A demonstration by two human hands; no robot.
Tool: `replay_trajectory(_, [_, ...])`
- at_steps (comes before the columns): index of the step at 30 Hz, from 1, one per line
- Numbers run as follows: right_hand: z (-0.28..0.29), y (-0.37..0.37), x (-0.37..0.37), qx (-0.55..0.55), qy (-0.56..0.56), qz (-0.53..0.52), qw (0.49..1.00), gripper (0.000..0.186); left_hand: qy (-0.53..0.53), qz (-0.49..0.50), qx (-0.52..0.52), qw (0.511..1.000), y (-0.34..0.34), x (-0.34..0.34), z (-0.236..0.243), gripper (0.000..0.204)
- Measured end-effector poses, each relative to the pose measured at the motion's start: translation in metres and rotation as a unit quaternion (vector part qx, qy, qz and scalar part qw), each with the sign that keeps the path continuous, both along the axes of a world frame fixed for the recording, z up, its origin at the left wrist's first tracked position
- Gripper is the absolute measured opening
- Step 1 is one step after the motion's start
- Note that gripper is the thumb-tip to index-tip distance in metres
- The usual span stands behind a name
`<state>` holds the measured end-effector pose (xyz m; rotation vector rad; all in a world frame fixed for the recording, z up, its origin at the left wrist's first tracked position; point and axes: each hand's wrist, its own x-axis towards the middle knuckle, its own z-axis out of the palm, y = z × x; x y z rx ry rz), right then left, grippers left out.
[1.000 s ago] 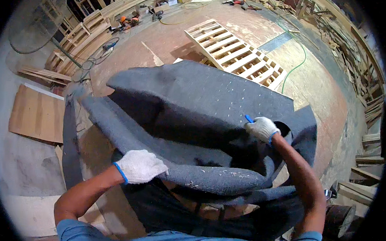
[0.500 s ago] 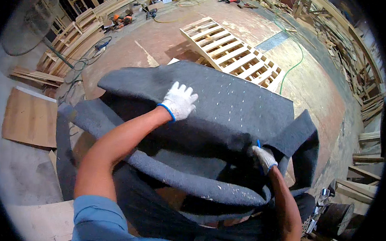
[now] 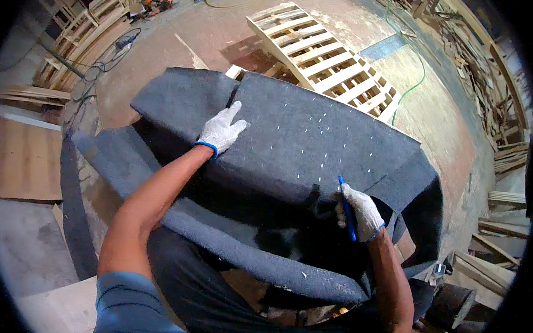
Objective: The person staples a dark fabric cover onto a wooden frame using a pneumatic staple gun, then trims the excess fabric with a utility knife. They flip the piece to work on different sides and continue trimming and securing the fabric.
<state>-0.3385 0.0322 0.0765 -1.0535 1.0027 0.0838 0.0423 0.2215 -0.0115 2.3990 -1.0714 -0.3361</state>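
Dark grey felt sheet (image 3: 275, 125) is draped over something in front of me, with several short white marks on its top. My left hand (image 3: 221, 128), in a white knit glove with a blue cuff, lies flat on it with fingers apart, beside a slit or edge at the far side. Also gloved, my right hand (image 3: 360, 212) is closed around a slim blue pen-shaped tool (image 3: 349, 214) near the felt's front right fold. The tool's exact kind is unclear. A thick rolled edge of felt (image 3: 261, 260) hangs across my lap.
A slatted wooden pallet frame (image 3: 326, 58) lies just beyond the felt. Stacked timber (image 3: 80, 42) and a cable (image 3: 93, 76) are at the far left, near a brown board (image 3: 27, 160). Scrap wood (image 3: 470, 68) lines the right side, with a green hose (image 3: 417, 78) on the floor.
My left hand has slid left across the felt. My right hand has come up out of the fold, showing the blue tool. The felt's far left part now shows a distinct edge.
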Motion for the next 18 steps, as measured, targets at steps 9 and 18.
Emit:
replay_trajectory(9, [-0.001, -0.036, 0.109, -0.064, -0.047, 0.090, 0.993, 0.042, 0.051, 0.050, 0.017, 0.997, -0.002, -0.010, 0.010, 0.070])
replay_trajectory(18, [-0.007, -0.033, 0.236, -0.097, -0.114, 0.137, 0.979, 0.053, 0.037, -0.018, -0.129, 0.991, -0.082, 0.145, -0.009, 0.044])
